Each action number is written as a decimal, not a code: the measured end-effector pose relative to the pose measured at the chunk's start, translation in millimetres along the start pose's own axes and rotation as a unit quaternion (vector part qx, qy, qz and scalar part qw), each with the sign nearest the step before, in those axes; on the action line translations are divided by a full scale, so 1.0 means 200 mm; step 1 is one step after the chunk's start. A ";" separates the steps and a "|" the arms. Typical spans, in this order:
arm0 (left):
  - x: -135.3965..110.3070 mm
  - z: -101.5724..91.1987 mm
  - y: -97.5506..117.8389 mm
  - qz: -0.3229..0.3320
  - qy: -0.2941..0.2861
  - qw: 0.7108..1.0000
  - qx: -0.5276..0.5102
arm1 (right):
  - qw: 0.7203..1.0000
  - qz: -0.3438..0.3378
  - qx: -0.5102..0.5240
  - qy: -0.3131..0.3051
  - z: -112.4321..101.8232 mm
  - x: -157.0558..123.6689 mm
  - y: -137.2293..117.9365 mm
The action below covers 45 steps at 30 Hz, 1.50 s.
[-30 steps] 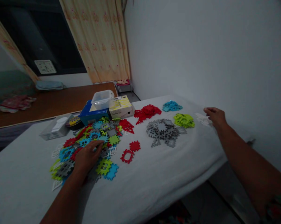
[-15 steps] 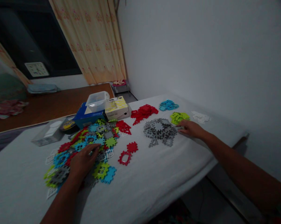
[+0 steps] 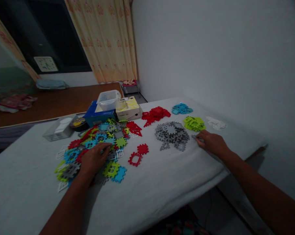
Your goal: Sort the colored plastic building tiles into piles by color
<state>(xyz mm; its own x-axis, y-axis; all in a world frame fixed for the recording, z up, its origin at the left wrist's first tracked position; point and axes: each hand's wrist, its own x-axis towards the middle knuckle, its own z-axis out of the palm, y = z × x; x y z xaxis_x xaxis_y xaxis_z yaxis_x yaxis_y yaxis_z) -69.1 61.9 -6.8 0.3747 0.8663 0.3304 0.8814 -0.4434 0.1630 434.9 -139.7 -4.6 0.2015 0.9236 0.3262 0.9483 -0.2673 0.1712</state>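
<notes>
My left hand (image 3: pixel 93 160) lies palm down, fingers stretched, on a mixed heap of coloured toothed plastic tiles (image 3: pixel 98 143) on a white sheet (image 3: pixel 149 192). My right hand (image 3: pixel 211 142) rests on the sheet beside the grey tile pile (image 3: pixel 172 134), its fingers curled and pinched at a small grey piece at the pile's right edge. Sorted piles lie beyond: red (image 3: pixel 154 115), blue (image 3: pixel 181 108), lime green (image 3: pixel 194 123) and white (image 3: pixel 216 123). Two loose red tiles (image 3: pixel 139 154) lie between my hands.
A blue box (image 3: pixel 98 116), a clear plastic tub (image 3: pixel 108 99), a yellow-white carton (image 3: pixel 128 108) and a clear case (image 3: pixel 59 129) stand at the sheet's far side. The sheet's edge drops off at the right, near a white wall. A brown platform and curtain lie behind.
My right hand came back from the white pile at the far right to the grey pile's right edge and curled its fingers. My left hand stayed on the mixed heap.
</notes>
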 end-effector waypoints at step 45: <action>-0.03 0.00 0.07 0.045 0.036 0.996 -0.075 | 0.926 -0.159 0.338 -0.046 -0.13 0.96 -0.77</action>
<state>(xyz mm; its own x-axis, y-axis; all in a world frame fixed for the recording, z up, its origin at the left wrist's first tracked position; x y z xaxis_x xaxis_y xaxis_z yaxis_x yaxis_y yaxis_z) -58.5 49.6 -7.4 0.4241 0.8049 0.4151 0.7901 -0.5528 0.2647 320.6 72.2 55.2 -0.1247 0.9537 0.2736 0.8936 0.2278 -0.3868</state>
